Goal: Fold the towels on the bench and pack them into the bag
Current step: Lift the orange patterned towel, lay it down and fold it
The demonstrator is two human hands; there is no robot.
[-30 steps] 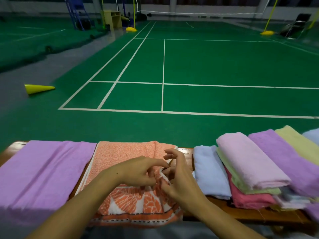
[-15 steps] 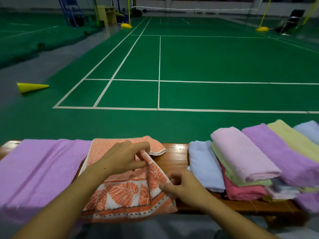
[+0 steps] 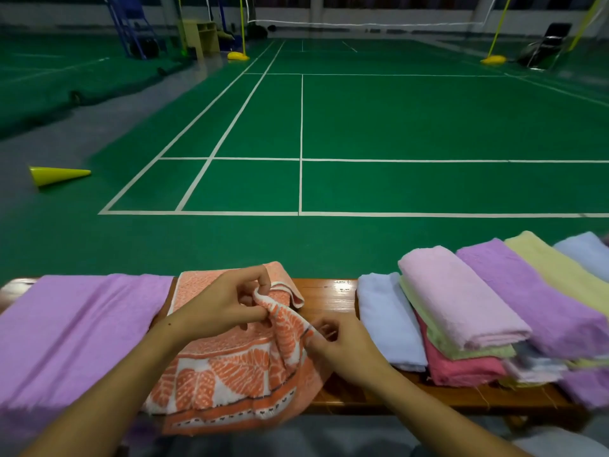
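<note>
The orange towel (image 3: 230,367) lay across the bench (image 3: 329,291) at about 6 o'clock, nearest the wearer, its near edge hanging over the bench's front. Both hands worked its right-hand edge. The right hand (image 3: 342,351) sat lower, at roughly 5 o'clock, thumb and forefinger clamped on the white hem, probably to pin that point as the fold's anchor. The left hand (image 3: 224,308), slightly farther in, had its fingertips (image 3: 263,285) closed on a raised bunch of the same edge, lifting it clear of the wood, which reads as gathering the corner so it could be carried across for a fold. The cloth between the two grips stood up in a ridge, so the fold was not yet laid.

At 9 o'clock a purple towel (image 3: 75,331) was spread flat over the bench, touching the orange one's left edge, likely waiting its turn. At 3 o'clock folded towels lay overlapping: a blue towel (image 3: 385,318) nearest the hands, then a pink stack (image 3: 458,308), with purple, yellow and pale blue ones leaning behind, set aside where they would not snag the work.

No bag showed anywhere, so packing looked some way off.

Beyond the bench, at 12 o'clock, ran the green court (image 3: 395,127); a yellow cone (image 3: 56,174) lay on its side at 10 o'clock.
</note>
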